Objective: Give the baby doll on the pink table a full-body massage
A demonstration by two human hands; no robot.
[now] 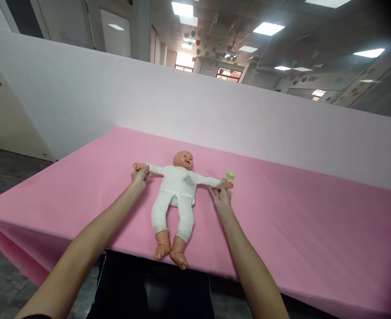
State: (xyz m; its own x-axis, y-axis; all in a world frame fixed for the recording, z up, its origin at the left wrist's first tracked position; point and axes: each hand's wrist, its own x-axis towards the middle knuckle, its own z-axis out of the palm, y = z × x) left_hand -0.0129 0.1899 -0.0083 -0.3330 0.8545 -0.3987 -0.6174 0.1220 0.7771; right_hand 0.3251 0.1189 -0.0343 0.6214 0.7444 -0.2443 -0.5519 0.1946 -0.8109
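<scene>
A baby doll (178, 181) with a white cloth body lies on its back, head toward the wall and feet at the table's near edge. Its arms are stretched out to both sides. My left hand (140, 176) is closed around the doll's wrist on the left. On the other side my right hand (221, 196) grips the doll's other arm near the wrist, thumb on top and fingers beneath. Just behind that doll hand stands a small clear container with a light green lid (230, 175), partly hidden by the doll's hand.
A pink cloth (281, 221) covers the table and hangs over its front and left edges. Along the far side runs a low white partition wall (182, 106). A door (5, 106) stands at the left, beyond the table.
</scene>
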